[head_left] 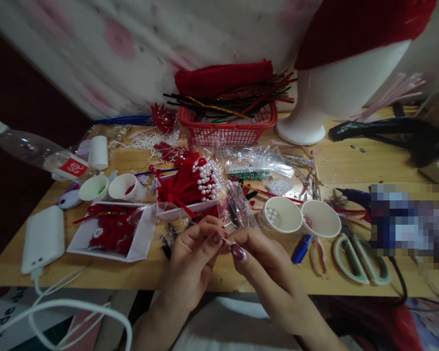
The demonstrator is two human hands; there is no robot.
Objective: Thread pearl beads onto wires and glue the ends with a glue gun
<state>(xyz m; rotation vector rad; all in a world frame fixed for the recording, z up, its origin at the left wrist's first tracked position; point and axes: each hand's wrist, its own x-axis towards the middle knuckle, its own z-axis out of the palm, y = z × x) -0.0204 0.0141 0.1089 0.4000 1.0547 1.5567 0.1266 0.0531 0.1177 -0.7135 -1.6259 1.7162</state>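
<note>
My left hand (192, 261) and my right hand (265, 263) meet at the front edge of the wooden table (347, 165). Both pinch a thin pale wire or stem (227, 241) between thumb and fingertips; what sits on it is too small to tell. Just behind my fingers lies a white tray (175, 210) with a bundle of red stems tipped with white pearls (195, 181). To the right of my hands stand two paper cups, one (281, 214) holding a few pearls, the other (321, 219) looking bare inside.
A red basket of pipe cleaners (229, 124) and a white mannequin neck (327, 105) stand at the back. Left: two small cups (111, 187), a tray of red pieces (111, 233), a power bank (43, 239), a bottle (32, 152). Right: scissors (360, 258), a blue pen (302, 248).
</note>
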